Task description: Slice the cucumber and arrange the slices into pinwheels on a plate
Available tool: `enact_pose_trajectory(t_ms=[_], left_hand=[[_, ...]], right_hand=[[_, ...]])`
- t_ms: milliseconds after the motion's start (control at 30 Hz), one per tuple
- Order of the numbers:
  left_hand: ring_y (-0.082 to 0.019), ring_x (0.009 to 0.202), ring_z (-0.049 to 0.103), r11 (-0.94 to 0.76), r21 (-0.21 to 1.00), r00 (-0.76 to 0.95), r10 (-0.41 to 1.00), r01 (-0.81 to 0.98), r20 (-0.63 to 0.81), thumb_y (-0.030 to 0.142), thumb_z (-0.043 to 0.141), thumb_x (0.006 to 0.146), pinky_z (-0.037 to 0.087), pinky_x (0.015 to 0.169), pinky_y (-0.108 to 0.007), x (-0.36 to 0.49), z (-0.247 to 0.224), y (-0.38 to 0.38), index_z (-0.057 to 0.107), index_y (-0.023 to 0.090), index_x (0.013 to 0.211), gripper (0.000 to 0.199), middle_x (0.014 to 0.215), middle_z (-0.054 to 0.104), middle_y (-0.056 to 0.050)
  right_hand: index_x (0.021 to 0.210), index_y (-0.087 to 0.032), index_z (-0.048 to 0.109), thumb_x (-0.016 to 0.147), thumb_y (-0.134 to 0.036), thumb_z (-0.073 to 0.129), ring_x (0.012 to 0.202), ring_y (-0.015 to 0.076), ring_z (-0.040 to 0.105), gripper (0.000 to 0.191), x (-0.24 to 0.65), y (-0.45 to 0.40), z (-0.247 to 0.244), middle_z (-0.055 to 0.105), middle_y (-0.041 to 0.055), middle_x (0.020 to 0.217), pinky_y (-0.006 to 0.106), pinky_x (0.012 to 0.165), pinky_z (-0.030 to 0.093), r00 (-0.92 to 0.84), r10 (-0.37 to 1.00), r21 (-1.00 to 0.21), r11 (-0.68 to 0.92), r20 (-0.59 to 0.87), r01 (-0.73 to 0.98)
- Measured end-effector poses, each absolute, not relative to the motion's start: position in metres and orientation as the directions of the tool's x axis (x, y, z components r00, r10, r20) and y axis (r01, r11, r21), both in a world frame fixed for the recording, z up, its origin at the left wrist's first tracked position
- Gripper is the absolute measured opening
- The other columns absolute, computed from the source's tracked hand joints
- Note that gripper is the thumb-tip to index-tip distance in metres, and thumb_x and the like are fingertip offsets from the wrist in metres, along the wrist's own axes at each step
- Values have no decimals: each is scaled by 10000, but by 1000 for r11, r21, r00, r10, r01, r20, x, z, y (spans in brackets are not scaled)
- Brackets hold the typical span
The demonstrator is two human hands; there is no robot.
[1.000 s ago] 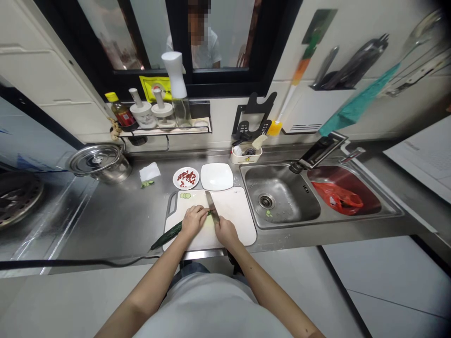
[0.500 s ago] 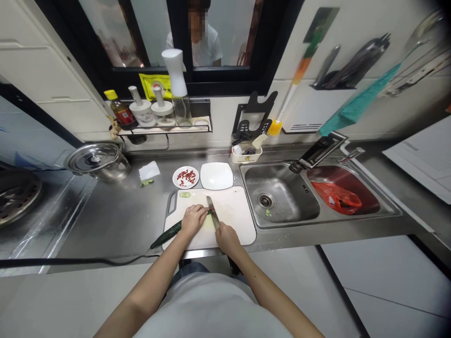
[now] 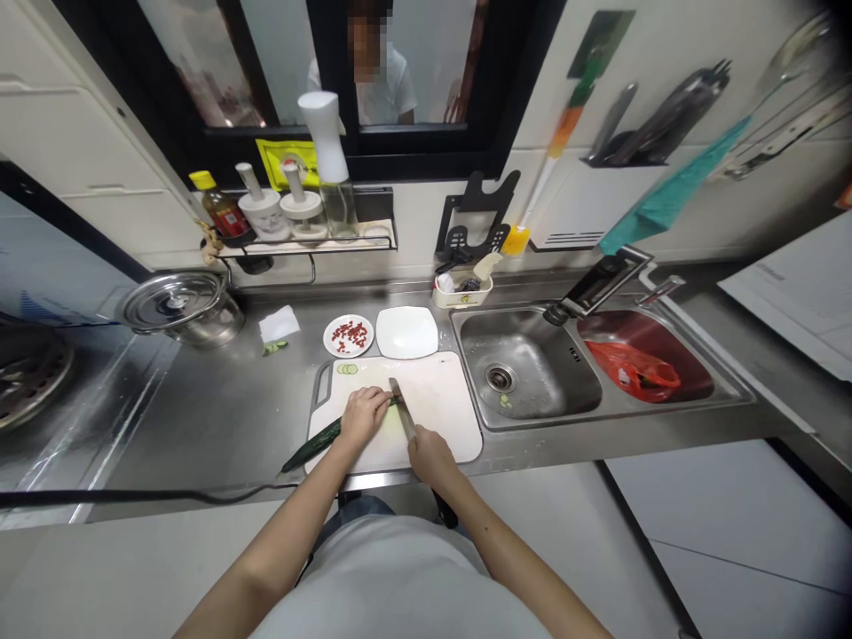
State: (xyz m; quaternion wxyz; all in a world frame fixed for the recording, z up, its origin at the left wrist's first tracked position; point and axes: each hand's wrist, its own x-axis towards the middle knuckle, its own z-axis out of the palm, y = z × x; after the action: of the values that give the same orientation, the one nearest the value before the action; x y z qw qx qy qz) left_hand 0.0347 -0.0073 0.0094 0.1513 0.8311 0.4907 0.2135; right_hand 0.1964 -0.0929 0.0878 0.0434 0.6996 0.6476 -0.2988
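My left hand [image 3: 363, 419] holds down the cucumber [image 3: 315, 446], which juts past the cutting board's [image 3: 456, 404] front-left corner; my right hand [image 3: 431, 456] grips the knife [image 3: 403, 414]. The cucumber should be light, firm, perhaps slippery: best held from above, fingertips tucked.

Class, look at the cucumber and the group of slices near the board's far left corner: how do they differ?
Colour: the cucumber is dark green, while the slices look pale.
Shape: the cucumber is long; the slices are small and round.
Position: the cucumber runs under the left hand and past the cutting board's edge; the slices lie wholly on it, untouched.
Shared: both look green.
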Motion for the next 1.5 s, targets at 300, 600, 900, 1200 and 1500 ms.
enact_pose_trajectory(t_ms=[300, 600, 900, 1200, 1500], left_hand=[[-177, 910, 545, -475, 461, 438, 878, 750, 192, 308, 470, 932, 402, 827, -330, 34, 9, -8, 682, 267, 1070, 256, 971, 646, -43], [-180, 923, 547, -466, 458, 430, 883, 757, 188, 296, 487, 925, 403, 829, -335, 35, 12, -10, 682, 265, 1065, 242, 983, 646, -45], [-184, 944, 543, -462, 457, 429, 885, 760, 182, 295, 487, 925, 406, 848, -338, 36, 12, -12, 678, 272, 1080, 247, 999, 644, -46], [-188, 968, 542, -466, 464, 423, 884, 753, 201, 290, 488, 925, 406, 869, -345, 36, 11, -14, 676, 267, 1079, 245, 1018, 647, -49], [-189, 959, 538, -466, 447, 423, 884, 764, 199, 293, 472, 931, 401, 866, -344, 37, 13, -15, 674, 268, 1085, 255, 1016, 642, -49]], right_hand=[[1104, -62, 612, 911, -131, 354, 999, 232, 627, 330, 191, -76, 92, 678, 182, 1042, 271, 801, 413, 0, 874, -322, -179, -487, 930], [1132, -66, 607, 901, -125, 366, 1029, 235, 627, 340, 185, -62, 91, 675, 187, 1069, 275, 807, 430, 22, 869, -323, -207, -494, 924], [1170, -75, 595, 903, -125, 368, 1041, 213, 622, 354, 177, -46, 86, 673, 176, 1091, 262, 832, 431, 19, 886, -355, -205, -463, 912], [1156, -73, 604, 909, -128, 377, 1042, 215, 629, 340, 172, -38, 78, 681, 172, 1072, 256, 826, 438, 21, 898, -357, -197, -440, 913], [1147, -80, 592, 922, -133, 362, 1042, 215, 629, 327, 173, -48, 72, 676, 176, 1065, 270, 832, 438, 38, 904, -344, -201, -427, 917]])
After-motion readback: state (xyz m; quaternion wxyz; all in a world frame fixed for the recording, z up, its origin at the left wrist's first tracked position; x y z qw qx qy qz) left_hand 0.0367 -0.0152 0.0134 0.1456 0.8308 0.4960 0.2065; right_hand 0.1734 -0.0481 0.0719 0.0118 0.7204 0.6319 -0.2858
